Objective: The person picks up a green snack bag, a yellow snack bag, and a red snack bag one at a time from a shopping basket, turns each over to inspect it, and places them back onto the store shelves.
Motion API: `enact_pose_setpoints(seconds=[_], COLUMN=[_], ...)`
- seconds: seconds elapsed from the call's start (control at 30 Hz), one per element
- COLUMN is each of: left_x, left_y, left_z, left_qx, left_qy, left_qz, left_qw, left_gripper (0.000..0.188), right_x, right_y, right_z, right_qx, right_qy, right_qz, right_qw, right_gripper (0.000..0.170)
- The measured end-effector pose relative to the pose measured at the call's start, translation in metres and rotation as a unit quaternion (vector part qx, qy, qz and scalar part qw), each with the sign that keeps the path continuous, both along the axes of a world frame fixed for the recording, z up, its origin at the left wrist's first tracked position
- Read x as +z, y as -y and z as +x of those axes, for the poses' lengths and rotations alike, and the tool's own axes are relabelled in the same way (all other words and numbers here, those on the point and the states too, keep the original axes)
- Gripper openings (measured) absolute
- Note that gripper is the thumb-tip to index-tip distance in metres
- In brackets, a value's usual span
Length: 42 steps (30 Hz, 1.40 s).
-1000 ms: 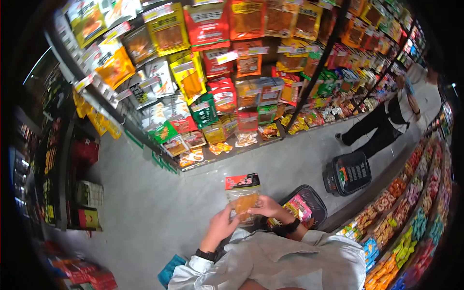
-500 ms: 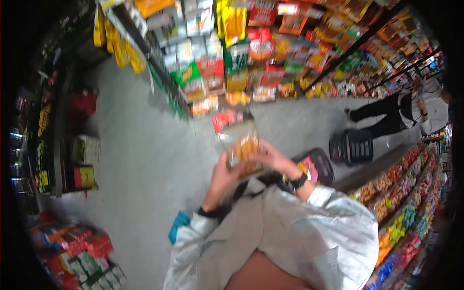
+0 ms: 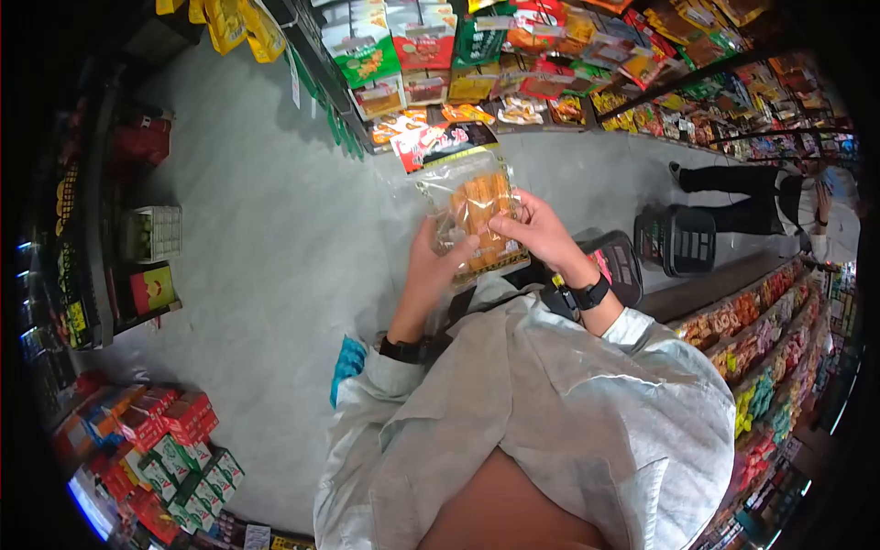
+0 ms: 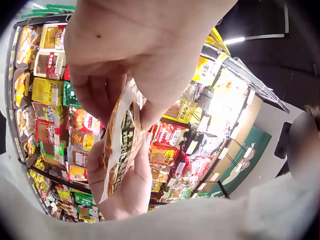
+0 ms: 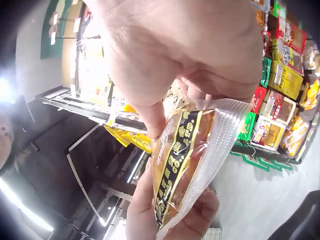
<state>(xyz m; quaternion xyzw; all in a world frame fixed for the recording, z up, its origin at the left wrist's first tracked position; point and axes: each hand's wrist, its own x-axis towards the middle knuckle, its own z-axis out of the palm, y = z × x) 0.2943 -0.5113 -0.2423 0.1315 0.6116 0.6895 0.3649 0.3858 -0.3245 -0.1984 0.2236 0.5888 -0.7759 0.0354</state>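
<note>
Both hands hold a clear plastic snack packet [image 3: 484,197] with a red and black header, low in front of the shirt. Orange-brown pieces of food show through its window. My left hand [image 3: 431,268] grips the left edge, thumb on the front. On the opposite side my right hand [image 3: 543,236] pinches the packet, its thumb pressed on the front too. In the left wrist view the packet [image 4: 121,142] appears edge-on, a black strip with yellow lettering along it. The same strip on the packet [image 5: 182,160] shows in the right wrist view, beside a ridged clear edge.
Shelves of hanging snack packets [image 3: 426,41] stand ahead. To the right on the floor are a dark basket [image 3: 626,275] with a pink pack and another black basket [image 3: 689,240] by a person in dark trousers [image 3: 733,188]. Candy bins [image 3: 733,339] line the right; stacked boxes [image 3: 188,417] stand lower left.
The head view has swung, so the shelves sit higher and more floor and stacked boxes show. The packet, still in both hands, appears higher in view and larger.
</note>
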Motion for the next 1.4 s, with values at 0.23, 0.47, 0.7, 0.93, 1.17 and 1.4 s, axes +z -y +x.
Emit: enact_pose_setpoints(seconds=[0.23,0.47,0.7,0.93,1.17,1.4], left_x=[0.014,0.030,0.037,0.033,0.013,0.100], left_y=[-0.036,-0.076,-0.127,-0.157,-0.175,-0.179], left_z=[-0.063,-0.115,-0.147,-0.190,-0.243,-0.319], left_qx=[0.006,0.095,0.112,0.043,-0.037,-0.109], left_qy=[0.074,0.000,-0.008,-0.035,-0.052,-0.150], left_qz=[-0.055,-0.080,-0.094,-0.111,-0.040,0.064], left_qw=[0.996,0.992,0.989,0.992,0.997,0.981], left_gripper=[0.048,0.035,0.029,0.038,0.045,0.048], right_x=[-0.044,-0.020,-0.024,-0.010,0.017,0.063], right_y=[-0.057,-0.114,-0.163,-0.190,-0.199,-0.202], right_z=[-0.075,-0.185,-0.239,-0.252,-0.264,-0.302], right_qx=[0.058,0.253,0.305,0.261,0.130,0.021], right_qy=[-0.053,-0.100,-0.115,-0.068,-0.052,-0.116], right_qz=[0.006,0.070,0.154,0.147,0.083,0.185], right_qw=[0.997,0.960,0.933,0.952,0.987,0.976], right_gripper=[0.041,0.052,0.054,0.044,0.026,0.034])
